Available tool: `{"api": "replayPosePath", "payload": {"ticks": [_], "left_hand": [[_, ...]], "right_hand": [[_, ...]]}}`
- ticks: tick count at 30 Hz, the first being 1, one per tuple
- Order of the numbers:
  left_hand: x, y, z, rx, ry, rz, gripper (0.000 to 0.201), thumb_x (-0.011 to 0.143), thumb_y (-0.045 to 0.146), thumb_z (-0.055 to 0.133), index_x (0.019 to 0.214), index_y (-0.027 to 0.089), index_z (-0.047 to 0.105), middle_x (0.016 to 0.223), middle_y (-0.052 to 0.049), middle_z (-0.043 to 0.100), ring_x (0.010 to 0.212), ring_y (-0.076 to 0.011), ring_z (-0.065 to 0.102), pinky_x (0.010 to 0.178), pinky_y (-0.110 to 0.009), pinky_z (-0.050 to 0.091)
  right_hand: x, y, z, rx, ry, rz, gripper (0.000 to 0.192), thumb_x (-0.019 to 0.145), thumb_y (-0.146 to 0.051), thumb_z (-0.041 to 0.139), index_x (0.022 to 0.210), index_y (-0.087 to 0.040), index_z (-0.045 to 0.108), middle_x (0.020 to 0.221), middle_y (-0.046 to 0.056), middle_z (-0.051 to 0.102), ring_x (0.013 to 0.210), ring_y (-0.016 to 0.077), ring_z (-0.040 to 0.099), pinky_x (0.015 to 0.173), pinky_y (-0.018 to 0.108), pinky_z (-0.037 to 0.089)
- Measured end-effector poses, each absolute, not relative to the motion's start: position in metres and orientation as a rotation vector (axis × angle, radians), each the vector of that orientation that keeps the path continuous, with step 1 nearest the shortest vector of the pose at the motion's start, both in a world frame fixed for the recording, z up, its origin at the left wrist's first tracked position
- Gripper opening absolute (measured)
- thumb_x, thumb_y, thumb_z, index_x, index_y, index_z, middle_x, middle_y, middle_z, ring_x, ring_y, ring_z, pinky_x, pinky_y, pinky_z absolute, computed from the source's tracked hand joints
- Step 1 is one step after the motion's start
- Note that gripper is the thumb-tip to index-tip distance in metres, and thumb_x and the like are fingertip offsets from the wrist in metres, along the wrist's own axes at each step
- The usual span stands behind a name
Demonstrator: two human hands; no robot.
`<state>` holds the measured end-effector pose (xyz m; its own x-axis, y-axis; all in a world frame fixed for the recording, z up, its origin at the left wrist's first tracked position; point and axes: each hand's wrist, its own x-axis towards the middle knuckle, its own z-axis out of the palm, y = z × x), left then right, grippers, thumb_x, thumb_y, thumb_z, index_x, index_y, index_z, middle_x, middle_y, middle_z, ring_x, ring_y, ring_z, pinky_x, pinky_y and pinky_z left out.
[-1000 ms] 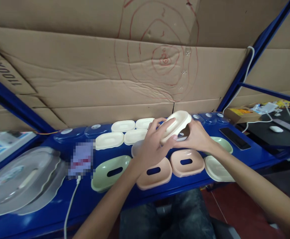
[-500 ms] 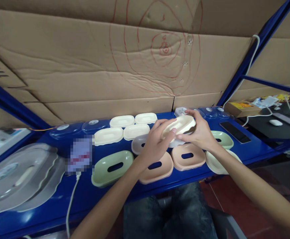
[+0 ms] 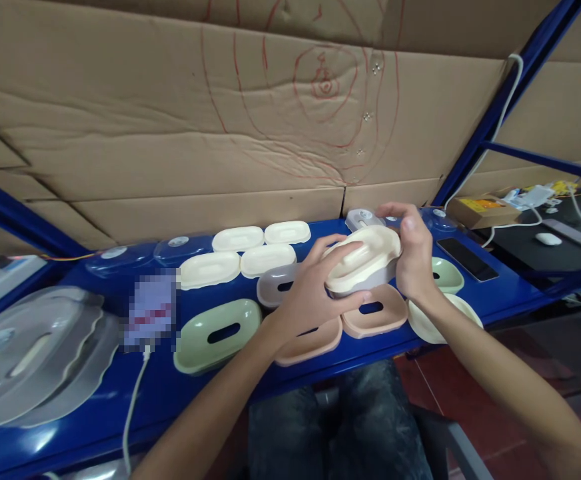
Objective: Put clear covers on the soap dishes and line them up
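Landmark: the large green dish [image 3: 195,337] at the front of the blue desk [image 3: 103,407]. Up and to the right of it, raised above the desk, is a cream tray [image 3: 365,250] set over a grey base [image 3: 380,275], tilted a little. The left hand [image 3: 313,283] is closed round the near-left end of both — fingers over the cream, thumb along the grey. The right hand [image 3: 414,250] is half curled at their far-right end; whether it grips or merely touches, I cannot tell.

Right of the green dish come two peach dishes [image 3: 393,313], then a cream dish [image 3: 423,323] partly under the right forearm. Just behind it stand four cream trays [image 3: 209,270] in two rows, and a grey dish [image 3: 270,287] sits behind and to its right — partly covered by the left hand.
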<state>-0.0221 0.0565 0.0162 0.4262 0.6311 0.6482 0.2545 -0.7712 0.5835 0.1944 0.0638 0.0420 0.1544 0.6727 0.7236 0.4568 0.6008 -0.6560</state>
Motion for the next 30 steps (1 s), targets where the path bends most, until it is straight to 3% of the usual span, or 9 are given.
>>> {"api": "replayPosePath", "payload": {"ticks": [4,9,14,18,21,25,30], "left_hand": [[-0.021,0.060,0.017,2.236,0.729,1.369,0.059,0.091,0.037,0.089,0.146,0.031,0.071,0.153,-0.011,0.065,0.142,-0.0322,0.066,0.122,-0.054,0.055],[-0.028,0.066,0.024,2.111,0.688,1.422,0.053,0.094,0.044,0.087,0.143,0.029,0.074,0.150,-0.013,0.070,0.143,-0.0323,0.065,0.125,-0.055,0.051],[-0.031,0.062,0.030,2.087,0.679,1.410,0.057,0.095,0.053,0.085,0.144,0.027,0.075,0.157,-0.013,0.069,0.150,-0.0350,0.060,0.128,-0.055,0.047],[-0.029,0.060,0.034,1.872,0.781,1.390,0.042,0.107,0.057,0.068,0.131,0.025,0.079,0.134,-0.009,0.081,0.131,-0.0311,0.072,0.112,-0.047,0.058],[-0.029,0.066,0.033,1.722,0.872,1.438,0.037,0.105,0.055,0.070,0.122,0.023,0.079,0.123,-0.008,0.082,0.119,-0.0291,0.075,0.103,-0.044,0.060],[-0.036,0.076,0.031,1.492,0.933,1.563,0.046,0.094,0.057,0.085,0.123,0.023,0.073,0.126,-0.010,0.079,0.118,-0.0296,0.077,0.102,-0.045,0.062],[-0.050,0.078,0.037,1.589,1.006,1.484,0.061,0.082,0.052,0.094,0.129,0.025,0.067,0.127,-0.011,0.076,0.122,-0.0301,0.074,0.100,-0.044,0.062]], "right_hand": [[0.191,0.065,0.049,-1.067,-1.459,0.326,0.061,0.107,-0.082,0.045,0.115,-0.027,0.072,0.123,0.007,0.079,0.114,0.0290,0.073,0.103,0.047,0.057],[0.193,0.060,0.055,-1.123,-1.555,0.502,0.063,0.101,-0.085,0.057,0.123,-0.028,0.073,0.119,0.007,0.078,0.102,0.0269,0.073,0.086,0.040,0.060],[0.192,0.054,0.047,-1.104,-1.589,0.505,0.068,0.103,-0.086,0.052,0.137,-0.030,0.071,0.126,0.009,0.078,0.115,0.0294,0.074,0.091,0.041,0.063],[0.187,0.052,0.041,-1.088,-1.523,0.471,0.075,0.102,-0.090,0.050,0.140,-0.029,0.072,0.128,0.011,0.079,0.121,0.0325,0.074,0.096,0.046,0.064],[0.189,0.054,0.040,-1.096,-1.499,0.463,0.082,0.099,-0.096,0.045,0.140,-0.030,0.072,0.127,0.011,0.079,0.121,0.0339,0.077,0.095,0.047,0.066],[0.197,0.053,0.047,-1.019,-1.291,0.621,0.074,0.098,-0.091,0.050,0.124,-0.027,0.075,0.115,0.013,0.082,0.115,0.0385,0.080,0.092,0.054,0.068],[0.210,0.061,0.061,-0.757,-0.891,0.635,0.043,0.099,-0.069,0.057,0.091,-0.030,0.070,0.108,0.014,0.081,0.135,0.0435,0.073,0.112,0.058,0.061]]}}
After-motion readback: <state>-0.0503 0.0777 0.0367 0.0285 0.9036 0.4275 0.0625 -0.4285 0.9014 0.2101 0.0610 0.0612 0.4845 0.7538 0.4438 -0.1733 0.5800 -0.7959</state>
